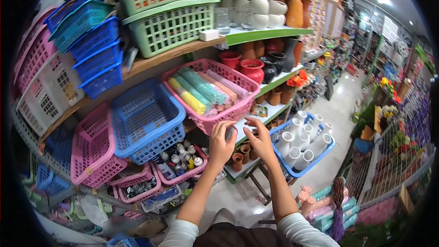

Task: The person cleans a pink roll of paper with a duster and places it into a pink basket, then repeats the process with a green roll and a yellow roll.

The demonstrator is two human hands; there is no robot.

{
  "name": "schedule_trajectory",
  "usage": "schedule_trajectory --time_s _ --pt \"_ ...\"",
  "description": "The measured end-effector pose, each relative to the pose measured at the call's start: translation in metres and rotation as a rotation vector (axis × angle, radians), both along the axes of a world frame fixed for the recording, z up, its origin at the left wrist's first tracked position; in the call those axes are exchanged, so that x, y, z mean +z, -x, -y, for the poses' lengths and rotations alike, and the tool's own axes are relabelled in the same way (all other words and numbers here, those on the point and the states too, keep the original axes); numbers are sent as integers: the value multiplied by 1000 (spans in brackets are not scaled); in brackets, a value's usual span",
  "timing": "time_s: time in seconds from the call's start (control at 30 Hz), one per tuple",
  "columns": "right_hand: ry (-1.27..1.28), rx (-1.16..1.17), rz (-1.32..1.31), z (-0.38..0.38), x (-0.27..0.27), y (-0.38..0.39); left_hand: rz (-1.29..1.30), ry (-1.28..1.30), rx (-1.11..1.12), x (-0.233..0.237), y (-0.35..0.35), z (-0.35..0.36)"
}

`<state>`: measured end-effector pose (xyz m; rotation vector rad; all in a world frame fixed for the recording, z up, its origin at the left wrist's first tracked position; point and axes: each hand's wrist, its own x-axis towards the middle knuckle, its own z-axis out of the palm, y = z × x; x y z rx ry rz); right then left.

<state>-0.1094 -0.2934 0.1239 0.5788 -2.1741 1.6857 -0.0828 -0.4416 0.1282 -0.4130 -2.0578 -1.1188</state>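
Fingers of my left hand (222, 148) are closed round a small dark thing (230, 132), too small to name, at the centre of the frame. My right hand (259, 144) is open just beside it, fingers half curled. Near my fingertips, up and left, a pink basket (199, 120) holds wrapped rolls (202, 87); white vases (303, 141) stand right of centre.

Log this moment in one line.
left hand: small dark item at fingers | right hand: open | ahead: pink basket, wrapped rolls | right: white vases
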Motion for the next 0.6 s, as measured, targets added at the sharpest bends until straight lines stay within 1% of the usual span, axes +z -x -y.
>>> schedule_trajectory --time_s 0.1,0.2,0.23,0.27,0.3,0.37,0.47,0.57,0.6 --pt "81 -48 128 -37 -21 -28 105 -67 -176 -12 -14 -33" --pt "37 -182 117 -75 -39 -62 165 -60 -310 -31 -23 -72" --pt "20 -234 112 -88 -46 -72 200 -97 -402 -39 -24 -88" --pt "12 -296 73 -102 -59 -80 269 -94 -463 -43 -28 -103" --pt "30 -342 91 -114 -59 -95 335 -87 -521 -46 -33 -117" --pt "25 -462 121 -141 -71 -119 283 -43 -639 -61 -36 -149" --pt "12 -644 126 -175 -73 -160 306 5 -801 -65 -55 -190" --pt "-113 -862 62 -208 -83 -202 347 47 -953 -78 -70 -231" --pt "-148 -935 103 -212 -75 -221 370 62 -999 -81 -76 -243"
